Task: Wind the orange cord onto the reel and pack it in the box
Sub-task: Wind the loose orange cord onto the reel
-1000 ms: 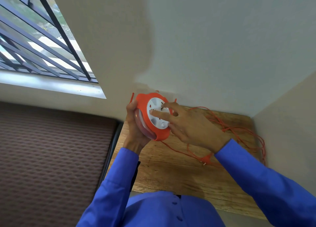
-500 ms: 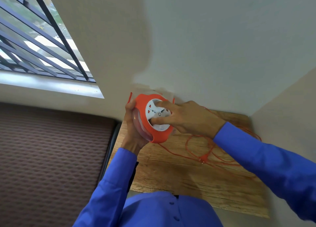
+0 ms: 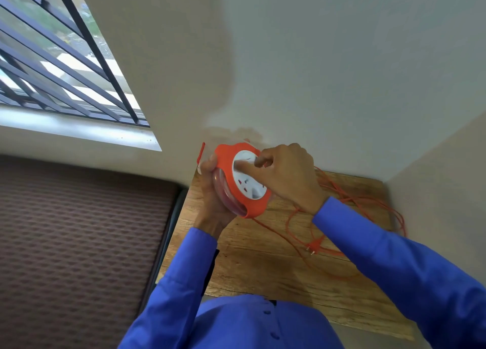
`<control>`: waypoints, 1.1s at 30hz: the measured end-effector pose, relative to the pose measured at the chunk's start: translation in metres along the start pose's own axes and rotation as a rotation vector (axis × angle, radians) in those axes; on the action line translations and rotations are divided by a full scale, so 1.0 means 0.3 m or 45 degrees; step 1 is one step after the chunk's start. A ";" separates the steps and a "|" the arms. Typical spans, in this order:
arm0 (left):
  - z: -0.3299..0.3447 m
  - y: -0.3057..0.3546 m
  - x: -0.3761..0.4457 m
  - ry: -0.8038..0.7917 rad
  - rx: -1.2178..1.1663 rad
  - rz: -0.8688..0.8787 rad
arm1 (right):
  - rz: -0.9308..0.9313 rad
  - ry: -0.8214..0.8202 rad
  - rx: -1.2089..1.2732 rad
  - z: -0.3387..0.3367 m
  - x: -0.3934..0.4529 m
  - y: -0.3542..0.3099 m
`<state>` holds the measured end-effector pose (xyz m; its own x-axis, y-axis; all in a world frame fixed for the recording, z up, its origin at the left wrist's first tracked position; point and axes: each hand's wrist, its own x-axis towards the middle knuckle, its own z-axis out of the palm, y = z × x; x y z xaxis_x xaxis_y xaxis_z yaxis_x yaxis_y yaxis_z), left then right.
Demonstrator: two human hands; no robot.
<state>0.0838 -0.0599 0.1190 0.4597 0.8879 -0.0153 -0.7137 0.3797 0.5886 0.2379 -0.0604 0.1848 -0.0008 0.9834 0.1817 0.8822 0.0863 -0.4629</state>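
Observation:
An orange reel (image 3: 238,185) with a white socket face is held upright above the far left corner of the wooden table (image 3: 263,264). My left hand (image 3: 214,206) grips its back and left rim. My right hand (image 3: 286,175) presses fingertips on the upper part of the white face. Some cord shows wound inside the clear side of the reel. The loose orange cord (image 3: 368,201) lies in loops on the table's right side, and its plug (image 3: 314,246) rests on the wood. One strand runs from the reel's bottom down to the loops. No box is in view.
The table stands in a corner between two pale walls (image 3: 342,72). A barred window (image 3: 52,67) is at upper left. A brown patterned mattress or mat (image 3: 79,243) lies left of the table. My blue sleeves cross the table's near part.
My right hand has swung round from the middle of the white face to its top, turning it. The cord loops and plug have shifted a little on the table.

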 end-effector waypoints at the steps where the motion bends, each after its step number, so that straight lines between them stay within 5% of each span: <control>1: 0.001 0.001 0.000 0.008 0.018 0.004 | 0.046 0.007 0.010 0.004 0.003 -0.001; 8: -0.002 0.007 0.009 0.007 0.087 -0.049 | 0.054 0.009 -0.025 0.016 -0.027 0.021; 11: -0.028 0.011 0.021 -0.037 -0.018 -0.055 | -0.260 0.069 -0.062 -0.004 -0.070 0.028; 16: -0.054 0.022 0.029 -0.163 -0.090 -0.144 | -0.879 -0.125 -0.334 -0.035 -0.098 0.075; 23: -0.072 0.008 0.026 -0.424 -0.270 -0.288 | -1.215 -0.254 -0.597 -0.102 -0.045 0.104; 28: -0.071 0.008 0.021 -0.424 -0.232 -0.374 | -1.235 -0.249 -0.515 -0.110 -0.006 0.104; 33: -0.046 0.006 0.036 -0.246 -0.203 -0.297 | -0.861 -0.154 -0.263 -0.076 0.005 0.099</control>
<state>0.0802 -0.0462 0.1088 0.7008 0.7128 0.0278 -0.6443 0.6158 0.4535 0.2748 -0.0600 0.1910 -0.6205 0.7372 0.2675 0.7412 0.6627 -0.1070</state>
